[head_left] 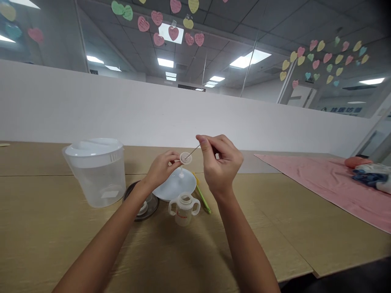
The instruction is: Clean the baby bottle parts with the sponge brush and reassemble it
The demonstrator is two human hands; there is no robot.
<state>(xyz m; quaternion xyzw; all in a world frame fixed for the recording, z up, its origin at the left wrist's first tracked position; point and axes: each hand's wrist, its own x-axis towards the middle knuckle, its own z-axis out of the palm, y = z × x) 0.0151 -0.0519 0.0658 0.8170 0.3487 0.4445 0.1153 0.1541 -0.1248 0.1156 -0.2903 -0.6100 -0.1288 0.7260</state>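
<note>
Between the thumb and fingers of my left hand (163, 167) is a small round translucent-white piece (186, 158), its circular face turned towards me. My right hand (221, 162) is closed in a pinch on a thin dark rod (193, 151). The rod slants down to the left, and its tip meets the middle of the round piece. Both hands are raised above a white bowl (171, 187). In front of the bowl stands a clear two-handled cup (183, 211) with an open top and red print on its side.
To the left stands a clear pitcher (102, 183) with a white lid. A dark round tray (151, 211) with white parts lies partly behind my left forearm. A green and yellow tool (204, 198) rests beside the bowl. At right, pink cloth (324, 187) covers the table.
</note>
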